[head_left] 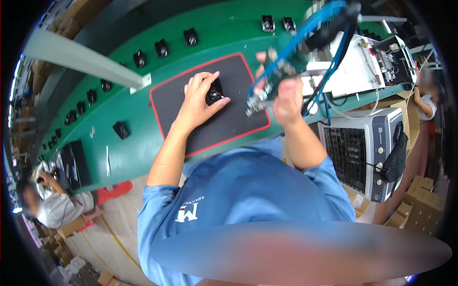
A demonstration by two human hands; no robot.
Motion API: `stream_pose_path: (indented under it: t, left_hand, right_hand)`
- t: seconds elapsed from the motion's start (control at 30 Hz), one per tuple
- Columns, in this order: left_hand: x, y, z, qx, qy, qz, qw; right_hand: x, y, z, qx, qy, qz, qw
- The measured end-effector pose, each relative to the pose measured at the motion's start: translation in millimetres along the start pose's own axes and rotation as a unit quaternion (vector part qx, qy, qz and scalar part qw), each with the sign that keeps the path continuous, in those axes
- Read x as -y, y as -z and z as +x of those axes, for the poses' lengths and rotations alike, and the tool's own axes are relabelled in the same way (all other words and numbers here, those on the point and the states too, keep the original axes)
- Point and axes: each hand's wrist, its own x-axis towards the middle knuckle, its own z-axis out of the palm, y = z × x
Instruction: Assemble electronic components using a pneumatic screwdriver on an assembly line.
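Observation:
My left hand (198,97) rests on a black mat with a red border (229,121) and grips a small black part (214,92) between thumb and fingers. My right hand (286,97) is raised above the mat's right edge and holds a green power screwdriver (279,71) with a metal tip pointing down-left. A blue cable (310,24) runs up from the tool toward the top of the view. The tool tip hangs to the right of the black part, apart from it.
A green conveyor belt (143,33) carries several small black parts (161,47) in a row. A white machine (367,62) and a grey fan unit (362,148) stand at the right. Another person (52,200) sits at lower left; cardboard boxes (415,200) lie at lower right.

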Motion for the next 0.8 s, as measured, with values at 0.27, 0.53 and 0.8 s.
stream_pose_path:
  t: [0.27, 0.53, 0.8]
  left_hand:
    - [-1, -27, -48, -0.066, 0.034, -0.030, 0.997]
    - [0, -31, -50, -0.050, 0.059, -0.125, 0.989]
    - [1, -35, -53, -0.057, 0.035, -0.060, 0.996]
  right_hand:
    - [-44, -49, 25, 0.026, 0.116, -0.013, 0.993]
    - [-31, -80, 10, 0.051, 0.033, 0.117, 0.991]
    - [-59, -56, 6, 0.077, 0.073, 0.124, 0.987]
